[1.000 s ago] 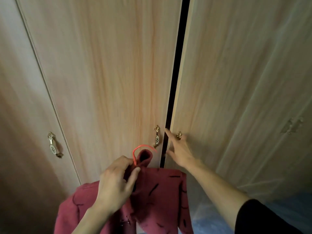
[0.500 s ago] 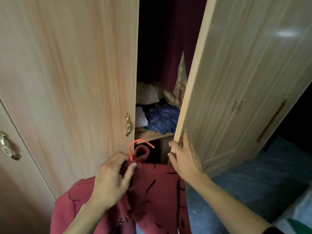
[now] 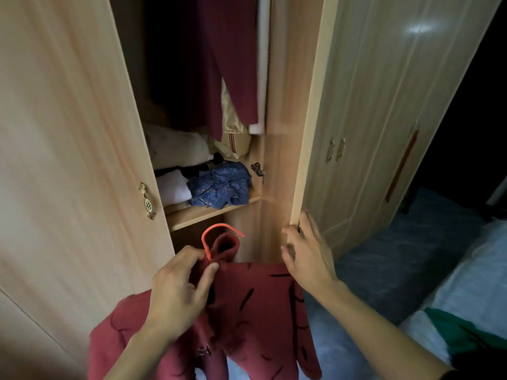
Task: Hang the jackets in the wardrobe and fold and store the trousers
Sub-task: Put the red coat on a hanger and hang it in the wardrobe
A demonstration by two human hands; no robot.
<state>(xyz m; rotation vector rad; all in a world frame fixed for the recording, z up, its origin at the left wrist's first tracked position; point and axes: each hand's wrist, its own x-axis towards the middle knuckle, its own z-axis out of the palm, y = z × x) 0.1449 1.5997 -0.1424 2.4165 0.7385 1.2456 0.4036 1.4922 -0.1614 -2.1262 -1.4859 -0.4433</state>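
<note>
A: What differs from half a second ago?

B: The right wardrobe door [image 3: 307,133] has swung further out, so the gap is wider and more of the inside shows. A second ago both doors were nearly shut, with only a dark slit between them. The left door [image 3: 68,160] has stayed closed, its brass handle [image 3: 147,201] up and left of the left hand's fingers.

A: How do the hands stand?

B: The left hand [image 3: 175,294] keeps pinching the collar of the red jacket [image 3: 258,311], thumb and fingers clenched on the cloth just below the orange hanger hook [image 3: 216,234]. The jacket hangs from that grip, outside the wardrobe and below its opening. The right hand [image 3: 307,256] sits at the door's lower edge, fingers loosely spread and touching the edge; they do not wrap it.

A: What does the wardrobe hold?

B: Up and between the two sets of fingers runs a wooden shelf [image 3: 208,212]. On it lie a crumpled blue patterned garment [image 3: 222,187], a white folded piece [image 3: 172,187] to its left and a pale bundle [image 3: 175,149] stacked behind. Above them hang dark maroon clothes [image 3: 219,64] and a tan garment [image 3: 233,127].

A: And beyond the right fingers?

B: A second cupboard [image 3: 384,119], blue floor [image 3: 384,270], and a bed [image 3: 466,283] carrying green cloth [image 3: 452,327].
</note>
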